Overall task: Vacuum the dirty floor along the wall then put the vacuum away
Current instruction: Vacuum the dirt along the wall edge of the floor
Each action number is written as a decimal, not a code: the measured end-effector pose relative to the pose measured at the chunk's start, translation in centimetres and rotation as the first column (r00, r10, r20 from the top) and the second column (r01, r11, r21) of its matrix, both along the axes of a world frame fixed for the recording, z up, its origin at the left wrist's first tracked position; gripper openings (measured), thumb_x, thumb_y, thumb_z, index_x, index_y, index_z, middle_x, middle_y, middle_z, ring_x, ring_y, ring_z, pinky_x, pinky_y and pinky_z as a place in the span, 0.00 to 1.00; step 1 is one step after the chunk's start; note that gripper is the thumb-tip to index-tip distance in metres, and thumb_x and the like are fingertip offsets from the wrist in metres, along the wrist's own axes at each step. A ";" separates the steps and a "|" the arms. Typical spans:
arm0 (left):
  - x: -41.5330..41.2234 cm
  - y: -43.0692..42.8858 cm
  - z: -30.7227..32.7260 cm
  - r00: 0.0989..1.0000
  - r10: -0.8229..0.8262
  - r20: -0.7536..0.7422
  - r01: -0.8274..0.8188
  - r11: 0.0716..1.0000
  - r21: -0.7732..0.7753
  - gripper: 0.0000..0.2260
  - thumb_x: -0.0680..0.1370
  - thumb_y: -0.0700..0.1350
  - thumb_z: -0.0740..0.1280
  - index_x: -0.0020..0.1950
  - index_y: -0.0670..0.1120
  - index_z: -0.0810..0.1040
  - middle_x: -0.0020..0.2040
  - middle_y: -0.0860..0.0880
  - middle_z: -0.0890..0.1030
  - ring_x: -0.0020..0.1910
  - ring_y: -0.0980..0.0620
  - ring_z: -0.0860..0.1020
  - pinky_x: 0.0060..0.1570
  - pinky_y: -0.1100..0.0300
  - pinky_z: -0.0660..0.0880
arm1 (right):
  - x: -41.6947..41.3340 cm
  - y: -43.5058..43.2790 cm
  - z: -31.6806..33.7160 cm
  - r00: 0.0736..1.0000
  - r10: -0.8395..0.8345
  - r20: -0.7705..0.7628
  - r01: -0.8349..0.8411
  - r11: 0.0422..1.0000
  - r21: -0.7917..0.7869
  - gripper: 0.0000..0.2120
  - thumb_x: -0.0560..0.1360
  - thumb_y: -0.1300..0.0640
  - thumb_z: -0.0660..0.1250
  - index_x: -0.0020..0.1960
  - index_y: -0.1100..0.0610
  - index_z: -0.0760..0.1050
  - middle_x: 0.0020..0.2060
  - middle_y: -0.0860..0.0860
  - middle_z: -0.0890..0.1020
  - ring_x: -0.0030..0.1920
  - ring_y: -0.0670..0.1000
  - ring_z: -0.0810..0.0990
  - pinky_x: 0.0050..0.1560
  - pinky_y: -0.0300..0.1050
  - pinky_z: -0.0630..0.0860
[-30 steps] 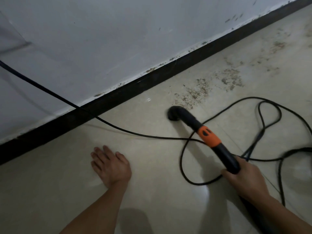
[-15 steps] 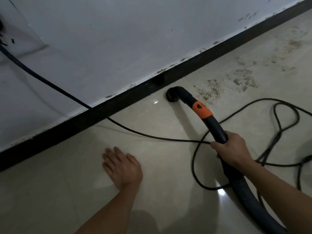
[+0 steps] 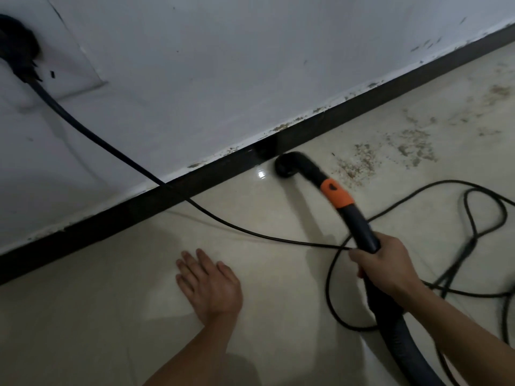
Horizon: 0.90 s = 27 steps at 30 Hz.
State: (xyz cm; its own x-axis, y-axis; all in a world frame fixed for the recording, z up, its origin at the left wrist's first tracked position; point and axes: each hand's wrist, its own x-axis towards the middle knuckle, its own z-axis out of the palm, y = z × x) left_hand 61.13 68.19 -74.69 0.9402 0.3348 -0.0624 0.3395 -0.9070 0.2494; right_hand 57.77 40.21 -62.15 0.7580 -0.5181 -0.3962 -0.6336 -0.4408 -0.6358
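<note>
My right hand (image 3: 381,263) grips the black vacuum wand (image 3: 359,227), just below its orange collar (image 3: 335,193). The round nozzle (image 3: 287,165) sits on the floor tile right against the black baseboard (image 3: 195,188). Brown dirt (image 3: 359,162) is scattered on the tile to the right of the nozzle, with more patches further right along the wall. My left hand (image 3: 209,285) rests flat on the floor, fingers straight, well left of the wand. The ribbed hose (image 3: 401,341) runs down under my right forearm.
A black power cord (image 3: 92,135) runs from a plug (image 3: 19,48) in the wall socket at top left, down across the baseboard and over the floor. It lies in loose loops (image 3: 473,224) to the right of the wand. The white wall fills the upper view.
The nozzle has moved away from me, from the open tile up to the baseboard. My right hand followed it forward. The view has tilted up and shows the wall plug. My left hand stays flat.
</note>
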 end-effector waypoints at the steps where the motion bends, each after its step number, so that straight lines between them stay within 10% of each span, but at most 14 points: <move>1: 0.0 0.0 0.0 1.000 0.000 -0.002 0.000 1.000 0.002 0.28 0.77 0.50 0.50 0.72 0.36 0.66 0.74 0.33 0.63 0.73 0.35 0.60 0.72 0.40 0.55 | 0.5 -1.2 0.3 0.996 -0.087 0.033 0.087 0.996 -0.004 0.06 0.69 0.61 0.73 0.39 0.56 0.76 0.23 0.53 0.80 0.19 0.46 0.78 0.20 0.38 0.70; 5: 0.0 0.0 -0.1 1.000 0.004 0.014 -0.004 1.000 0.007 0.26 0.77 0.49 0.52 0.71 0.35 0.67 0.73 0.33 0.64 0.73 0.34 0.60 0.71 0.40 0.56 | 4.9 -5.8 2.4 0.899 -0.416 0.140 0.388 0.902 0.189 0.06 0.67 0.63 0.73 0.42 0.61 0.76 0.29 0.57 0.79 0.19 0.46 0.77 0.24 0.40 0.74; 10: 0.0 -0.1 0.0 1.000 0.012 0.021 -0.012 1.000 0.003 0.26 0.77 0.49 0.52 0.71 0.36 0.68 0.72 0.33 0.65 0.73 0.35 0.61 0.71 0.40 0.57 | 8.0 -3.5 2.7 0.877 -0.447 0.179 0.372 0.865 0.336 0.06 0.67 0.64 0.71 0.41 0.60 0.74 0.25 0.53 0.76 0.20 0.49 0.76 0.27 0.43 0.75; 16: -0.1 -0.2 0.1 1.000 0.005 0.020 -0.005 1.000 0.013 0.26 0.77 0.48 0.53 0.71 0.36 0.67 0.73 0.33 0.64 0.73 0.35 0.60 0.71 0.40 0.56 | 1.8 4.7 1.2 0.967 -0.159 0.198 0.122 0.975 0.185 0.06 0.67 0.62 0.73 0.39 0.58 0.75 0.21 0.52 0.78 0.20 0.48 0.77 0.20 0.41 0.72; 21: -0.1 -0.1 0.2 1.000 -0.002 0.019 0.002 1.000 0.019 0.27 0.77 0.49 0.51 0.71 0.36 0.66 0.73 0.33 0.63 0.73 0.34 0.60 0.71 0.40 0.56 | -0.4 8.0 0.9 0.984 0.104 0.143 -0.119 0.987 0.105 0.10 0.62 0.50 0.70 0.41 0.50 0.74 0.30 0.52 0.80 0.30 0.56 0.82 0.34 0.52 0.80; 27: -0.1 -0.1 0.4 1.000 -0.006 0.026 0.006 1.000 0.016 0.26 0.77 0.49 0.52 0.71 0.35 0.67 0.73 0.32 0.64 0.72 0.34 0.61 0.71 0.40 0.56 | 2.0 -0.4 0.9 0.986 -0.101 0.131 0.120 0.982 -0.144 0.12 0.67 0.55 0.73 0.49 0.56 0.78 0.29 0.53 0.82 0.31 0.55 0.83 0.39 0.54 0.82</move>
State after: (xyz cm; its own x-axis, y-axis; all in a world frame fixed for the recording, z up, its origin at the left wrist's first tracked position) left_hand 60.99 68.09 -74.30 0.9434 0.3301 -0.0327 0.3278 -0.9128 0.2434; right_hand 59.76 39.79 -61.21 0.7307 -0.6481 -0.2145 -0.6050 -0.4692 -0.6433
